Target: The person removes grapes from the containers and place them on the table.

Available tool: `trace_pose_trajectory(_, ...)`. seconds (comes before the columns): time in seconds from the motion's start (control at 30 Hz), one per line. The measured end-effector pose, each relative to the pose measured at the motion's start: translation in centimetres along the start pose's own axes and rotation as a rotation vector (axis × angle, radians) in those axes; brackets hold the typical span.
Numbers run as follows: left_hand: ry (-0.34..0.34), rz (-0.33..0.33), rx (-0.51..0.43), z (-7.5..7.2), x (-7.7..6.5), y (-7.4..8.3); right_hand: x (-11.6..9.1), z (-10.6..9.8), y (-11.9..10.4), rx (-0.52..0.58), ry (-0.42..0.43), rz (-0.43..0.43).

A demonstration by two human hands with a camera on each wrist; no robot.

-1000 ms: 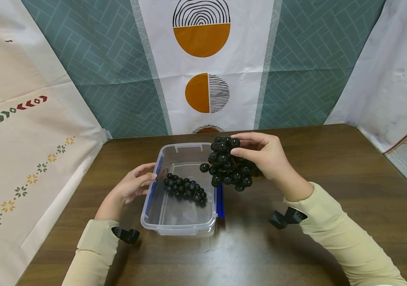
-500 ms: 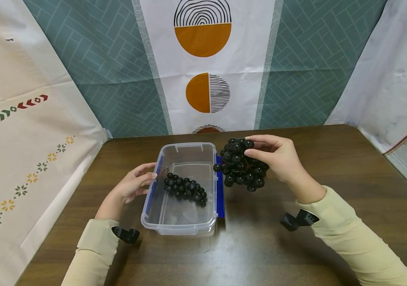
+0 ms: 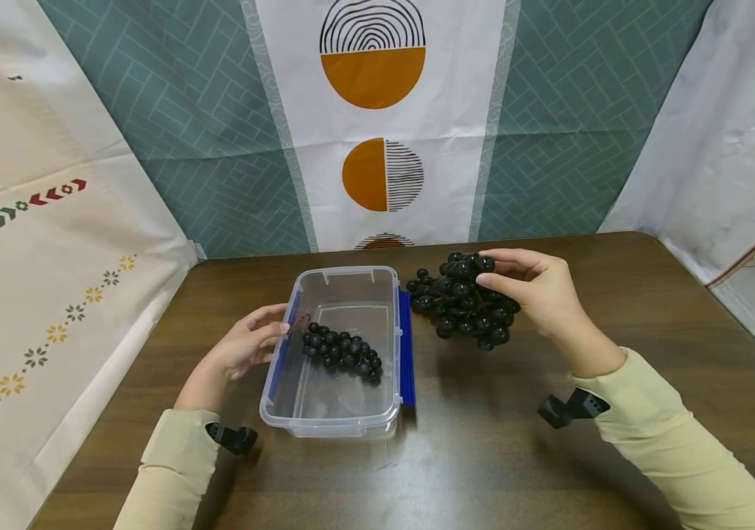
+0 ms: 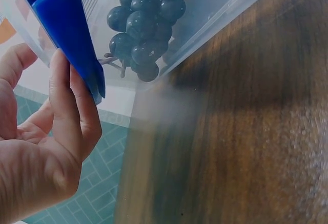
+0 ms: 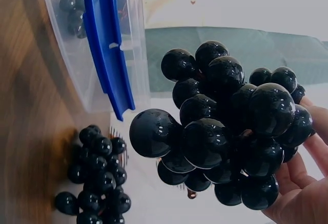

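Head view: the right hand (image 3: pixel 543 291) has swung its black grape bunch (image 3: pixel 466 302) farther right, away from the clear box (image 3: pixel 327 421) and over the table (image 3: pixel 476 456), fingertips pinching it, so that fruit is outside the container. A second bunch (image 3: pixel 423 282) now peeks out on its left. Inside the open-topped box, one boxed bunch (image 3: pixel 342 352) lies slantwise!

Left wrist view: the left hand (image 4: pixel 59 116) has fingers against the left clip (image 4: pixel 66 26); whether they truly grip, I can't tell. Boxed grapes show through the wall.

Right wrist view: pinched bunch large, free of the right clip (image 5: pixel 100 39), second bunch lower, apart, just beside the box
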State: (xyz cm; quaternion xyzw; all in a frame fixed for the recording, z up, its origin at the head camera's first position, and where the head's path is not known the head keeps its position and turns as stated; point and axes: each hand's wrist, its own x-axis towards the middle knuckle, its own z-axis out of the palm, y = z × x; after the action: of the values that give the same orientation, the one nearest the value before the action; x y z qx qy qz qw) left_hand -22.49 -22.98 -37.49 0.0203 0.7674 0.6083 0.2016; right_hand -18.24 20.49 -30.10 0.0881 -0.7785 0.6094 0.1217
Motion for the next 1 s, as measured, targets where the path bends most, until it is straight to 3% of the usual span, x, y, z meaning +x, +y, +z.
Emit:
trace_pose_trajectory(0.57,-0.003,0.016,-0.024,-0.2,-0.1,-0.4,0.4,-1.8,1.1,0.048,0.131,-0.058)
trace_pose_trajectory(1.0,-0.003,0.010,-0.016,0.0,0.2,-0.4,0.3,-3.6,2.5,0.185,0.209,0.006)
